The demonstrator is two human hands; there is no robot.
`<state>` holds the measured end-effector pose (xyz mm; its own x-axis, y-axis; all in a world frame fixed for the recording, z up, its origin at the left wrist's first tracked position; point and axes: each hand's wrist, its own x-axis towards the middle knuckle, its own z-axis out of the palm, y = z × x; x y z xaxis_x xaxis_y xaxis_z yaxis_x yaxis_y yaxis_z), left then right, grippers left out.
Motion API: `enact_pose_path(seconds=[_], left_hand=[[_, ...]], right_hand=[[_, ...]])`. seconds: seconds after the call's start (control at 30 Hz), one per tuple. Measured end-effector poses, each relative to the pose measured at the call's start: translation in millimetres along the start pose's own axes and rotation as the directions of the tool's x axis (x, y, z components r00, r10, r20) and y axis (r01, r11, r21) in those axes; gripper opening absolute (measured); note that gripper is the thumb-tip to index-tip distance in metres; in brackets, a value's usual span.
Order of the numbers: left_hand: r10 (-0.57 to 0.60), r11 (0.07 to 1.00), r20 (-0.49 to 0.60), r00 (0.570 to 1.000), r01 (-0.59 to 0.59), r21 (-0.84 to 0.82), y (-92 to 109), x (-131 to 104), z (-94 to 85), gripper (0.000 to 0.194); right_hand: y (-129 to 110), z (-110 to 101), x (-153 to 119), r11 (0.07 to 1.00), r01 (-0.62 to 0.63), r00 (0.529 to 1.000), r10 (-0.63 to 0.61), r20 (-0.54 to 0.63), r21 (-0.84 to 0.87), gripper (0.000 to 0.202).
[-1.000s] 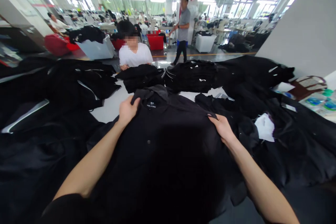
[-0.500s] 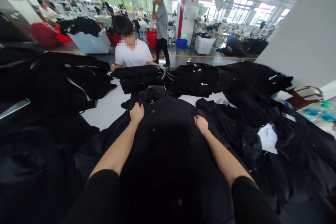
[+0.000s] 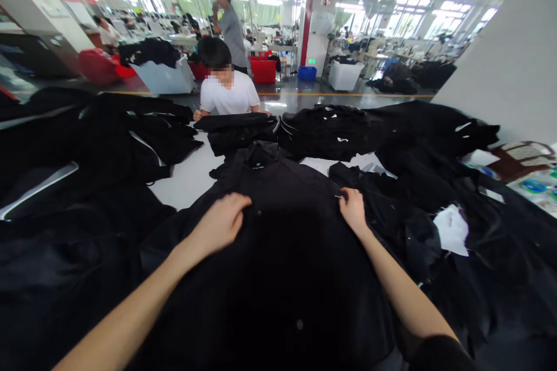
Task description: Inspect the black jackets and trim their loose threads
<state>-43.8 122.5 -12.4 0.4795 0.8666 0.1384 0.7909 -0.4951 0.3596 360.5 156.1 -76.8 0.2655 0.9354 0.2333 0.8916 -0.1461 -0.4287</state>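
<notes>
A black buttoned garment (image 3: 282,255) lies spread in front of me, its collar and label pointing away. My left hand (image 3: 224,220) is over its left part near a button, fingers bent and slightly blurred; whether it grips any cloth is unclear. At the garment's right edge, below the shoulder, my right hand (image 3: 353,208) pinches the black cloth between thumb and fingers. A small pale thread or tag shows by those fingertips.
Black garments pile up on the left (image 3: 56,151) and right (image 3: 500,278). A folded black stack (image 3: 241,130) lies beyond the collar, before a seated person in white (image 3: 230,93). A white scrap (image 3: 452,231) sits right. Another person stands behind.
My left hand has let go of the cloth near the collar and come down toward me. My right hand stays at the right edge. The standing person has moved left; the view has shifted slightly.
</notes>
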Motion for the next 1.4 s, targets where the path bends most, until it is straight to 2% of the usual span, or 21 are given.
enact_pose_path(seconds=[0.03, 0.07, 0.13, 0.17, 0.2, 0.23, 0.27, 0.33, 0.4, 0.47, 0.5, 0.57, 0.63, 0.73, 0.83, 0.97, 1.07, 1.13, 1.23, 1.3, 1.4], left_hand=[[0.108, 0.991, 0.113, 0.988, -0.097, -0.097, 16, -39, 10.2, 0.049], [0.142, 0.984, 0.216, 0.966, -0.113, -0.141, 30, -76, 24.5, 0.062], [0.085, 0.996, 0.350, 0.933, -0.078, -0.032, 51, -133, 58.7, 0.091], [0.048, 0.996, 0.378, 0.924, -0.073, 0.053, 58, -151, 74.7, 0.097], [0.029, 0.991, 0.379, 0.925, -0.077, 0.113, 61, -160, 87.5, 0.087], [0.019, 0.987, 0.352, 0.936, -0.074, 0.144, 63, -162, 95.9, 0.072], [0.019, 0.988, 0.313, 0.949, -0.067, 0.141, 63, -159, 98.9, 0.056], [0.032, 0.999, 0.223, 0.974, -0.039, 0.028, 61, -144, 88.6, 0.033], [0.035, 0.986, 0.157, 0.987, -0.009, -0.165, 57, -126, 60.0, 0.026], [-0.049, 0.944, 0.049, 0.998, 0.062, -0.325, 50, -109, 21.4, 0.025], [-0.134, 0.918, -0.045, 0.990, 0.107, -0.381, 44, -99, 2.0, 0.026], [-0.292, 0.860, -0.215, 0.932, 0.157, -0.486, 26, -76, -29.0, 0.032], [-0.412, 0.829, -0.307, 0.858, 0.213, -0.517, 2, -50, -41.7, 0.035], [-0.555, 0.789, -0.186, 0.811, 0.442, -0.428, -32, -15, -25.5, 0.034], [-0.596, 0.772, -0.129, 0.792, 0.522, -0.363, -50, 1, 6.2, 0.036], [-0.582, 0.787, -0.094, 0.807, 0.531, -0.315, -51, -8, 26.1, 0.049], [-0.582, 0.793, -0.037, 0.812, 0.557, -0.246, -45, -19, 30.6, 0.068], [-0.587, 0.799, -0.035, 0.809, 0.573, -0.180, -39, -24, 34.4, 0.069], [-0.569, 0.818, -0.077, 0.819, 0.554, -0.158, -27, -33, 34.4, 0.048], [-0.543, 0.838, -0.162, 0.824, 0.521, -0.161, -18, -41, 24.4, 0.041], [-0.460, 0.866, -0.412, 0.786, 0.500, -0.013, -4, -50, -7.6, 0.042]], right_hand=[[8, -10, -14, 0.990, 0.125, 0.991, -0.122, -0.051, 0.060, 0.036], [15, -19, -29, 0.957, 0.269, 0.962, -0.264, -0.065, 0.111, 0.036], [27, -27, -61, 0.837, 0.525, 0.846, -0.533, 0.011, 0.156, 0.041], [29, -27, -76, 0.782, 0.605, 0.780, -0.619, 0.084, 0.150, 0.047], [29, -25, -88, 0.746, 0.654, 0.730, -0.666, 0.152, 0.128, 0.055], [26, -21, -98, 0.729, 0.678, 0.705, -0.681, 0.199, 0.094, 0.064], [22, -15, -106, 0.732, 0.679, 0.708, -0.672, 0.217, 0.050, 0.070], [9, -4, -112, 0.768, 0.640, 0.758, -0.621, 0.198, -0.040, 0.076], [-5, 2, -108, 0.786, 0.611, 0.788, -0.594, 0.163, -0.092, 0.067], [-16, 0, -98, 0.762, 0.646, 0.758, -0.634, 0.153, -0.039, 0.049], [-20, -4, -91, 0.742, 0.670, 0.731, -0.667, 0.144, 0.036, 0.043], [-27, -16, -76, 0.705, 0.669, 0.704, -0.703, 0.103, 0.236, 0.037], [-33, -28, -64, 0.704, 0.600, 0.736, -0.672, 0.082, 0.381, 0.037], [-37, -31, -57, 0.793, 0.492, 0.797, -0.577, 0.181, 0.361, 0.044], [-30, -21, -60, 0.868, 0.425, 0.811, -0.491, 0.319, 0.256, 0.052], [-9, -12, -58, 0.868, 0.371, 0.776, -0.485, 0.403, 0.329, 0.054], [-6, -10, -52, 0.878, 0.329, 0.835, -0.442, 0.326, 0.348, 0.050], [-10, -6, -51, 0.900, 0.391, 0.859, -0.433, 0.275, 0.195, 0.048], [-17, -1, -56, 0.854, 0.521, 0.829, -0.501, 0.249, -0.016, 0.027], [-20, -6, -59, 0.849, 0.528, 0.833, -0.519, 0.193, 0.009, 0.017], [-26, -34, -60, 0.885, 0.444, 0.888, -0.456, 0.064, 0.136, 0.026]])
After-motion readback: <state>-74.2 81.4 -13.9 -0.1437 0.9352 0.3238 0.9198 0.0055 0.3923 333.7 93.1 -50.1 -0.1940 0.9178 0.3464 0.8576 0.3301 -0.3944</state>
